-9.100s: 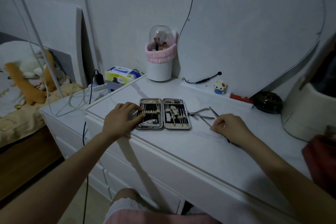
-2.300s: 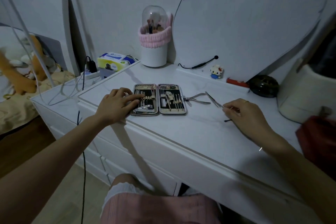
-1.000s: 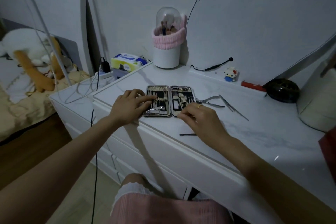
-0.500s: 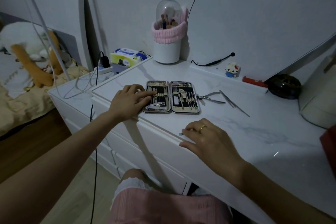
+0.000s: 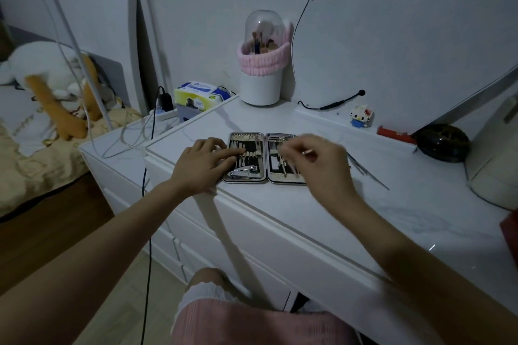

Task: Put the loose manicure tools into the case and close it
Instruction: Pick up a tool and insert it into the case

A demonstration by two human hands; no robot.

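1. Worktop [image 5: 322, 213]: white top, all the task's things sit on it. Judged overall, the task is partway: case filled mostly, not closed.
2. Case [image 5: 248, 180]: lies flat and fully open near the front edge of the worktop, two halves side by side, hinge down the middle. Most slots in both halves hold tools. Closing not yet done.
3. My left hand [image 5: 203, 164]: flat, fingers spread, resting on the left half of the case and its left edge, pinning it. Gripping nothing.
4. My right hand [image 5: 322, 162]: over the right half of the case, fingers pinched together. Motion-blurred. Looks like a thin tool is in the pinch, but I cannot tell for sure, nor which slot it is aimed at. My read: I'm seating one tool in the right half.
5. Nail clipper [image 5: 246, 172]: in the left half, bottom end, lying across the case. Looks stowed.
6. Loose tools [image 5: 370, 175]: thin metal pieces on the worktop just right of my right hand, outside the case. At least one long thin rod visible; the rest partly hidden behind my hand, count unclear.
7. Left to do, as I judge it: finish seating the current tool, collect the loose tools on the right, slot them, fold one half over the other.
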